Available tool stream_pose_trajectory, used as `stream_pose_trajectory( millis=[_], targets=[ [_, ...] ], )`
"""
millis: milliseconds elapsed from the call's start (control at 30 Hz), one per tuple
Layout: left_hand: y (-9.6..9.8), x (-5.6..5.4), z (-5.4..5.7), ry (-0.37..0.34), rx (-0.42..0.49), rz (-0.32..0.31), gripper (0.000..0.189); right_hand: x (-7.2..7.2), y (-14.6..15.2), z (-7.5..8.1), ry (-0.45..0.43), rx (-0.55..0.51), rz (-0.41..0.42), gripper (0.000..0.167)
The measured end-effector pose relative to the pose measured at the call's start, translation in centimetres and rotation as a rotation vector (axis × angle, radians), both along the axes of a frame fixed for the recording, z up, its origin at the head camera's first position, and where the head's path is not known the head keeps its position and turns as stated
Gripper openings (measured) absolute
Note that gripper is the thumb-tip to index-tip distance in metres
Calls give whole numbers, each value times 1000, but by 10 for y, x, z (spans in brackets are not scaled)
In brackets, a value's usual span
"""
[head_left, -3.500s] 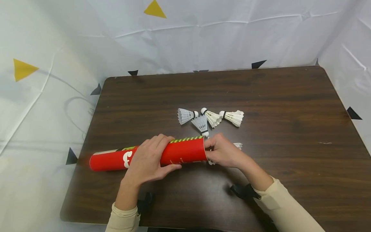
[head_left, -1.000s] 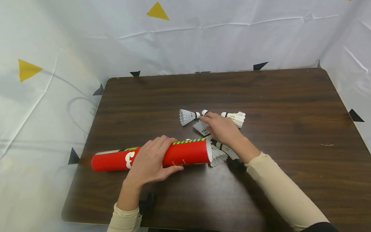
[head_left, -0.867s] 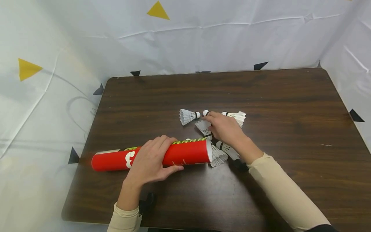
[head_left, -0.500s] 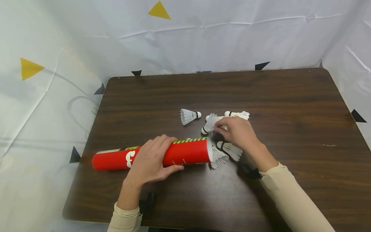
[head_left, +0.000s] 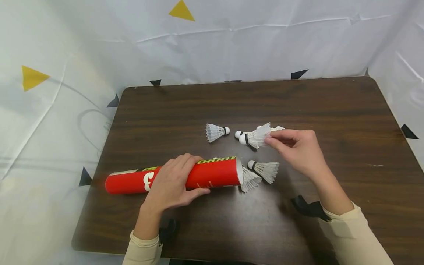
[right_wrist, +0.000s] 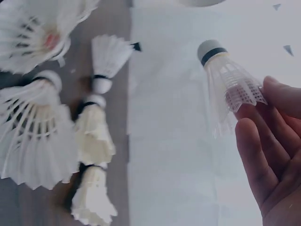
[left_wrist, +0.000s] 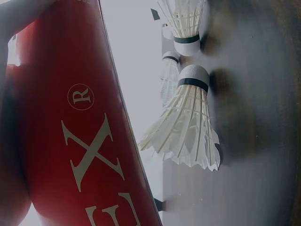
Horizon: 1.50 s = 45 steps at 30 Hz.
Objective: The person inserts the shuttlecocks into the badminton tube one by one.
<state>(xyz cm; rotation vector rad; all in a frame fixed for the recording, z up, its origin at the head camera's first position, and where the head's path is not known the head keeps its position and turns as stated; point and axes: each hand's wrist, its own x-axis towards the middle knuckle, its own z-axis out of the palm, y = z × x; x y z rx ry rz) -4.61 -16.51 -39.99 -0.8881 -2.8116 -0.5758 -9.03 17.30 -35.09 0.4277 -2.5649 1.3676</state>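
Observation:
My left hand grips a long red shuttlecock tube from above, thumb along the near side. The tube lies across the left half of the table, its white-rimmed end facing right. Between thumb and fingers, my right hand pinches a white shuttlecock by the skirt edge, cork pointing left. In the right wrist view this held shuttlecock shows its netted skirt and black band. Below it in the head view lie a shuttlecock and another skirt partly hidden by the tube's end.
Farther back, a white shuttlecock lies on its side. Two cream shuttlecocks sit behind the held one, one showing its cork, the other its skirt edge. The dark wooden table meets white sheeting at its back and sides.
My right hand has left the tube's mouth, picked up a white shuttlecock from the group and drawn it right, turning its cork leftward. My left hand stays on the tube.

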Motion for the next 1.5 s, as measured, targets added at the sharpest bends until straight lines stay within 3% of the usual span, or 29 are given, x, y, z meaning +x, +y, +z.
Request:
stream_pose_trajectory(
  millis=[133,267,667,867,1333,1500],
  targets=[
    [-1,0,1,-2,7,0,77,14,6,14,-68,-81,-12,13],
    [-1,1,1,0,6,4,76,26,12,16,-116,-116,16,11],
    [-1,0,2,7,9,6,76,43,4,-1,-277,-199,264,11],
    [-1,0,2,7,13,4,76,45,-12,-14,-368,-184,359,16],
    [1,0,0,0,10,0,77,34,-42,-25,-402,-132,476,18],
    [1,-1,-1,20,7,-2,77,30,-53,-28,-388,-164,509,16]
  ],
)
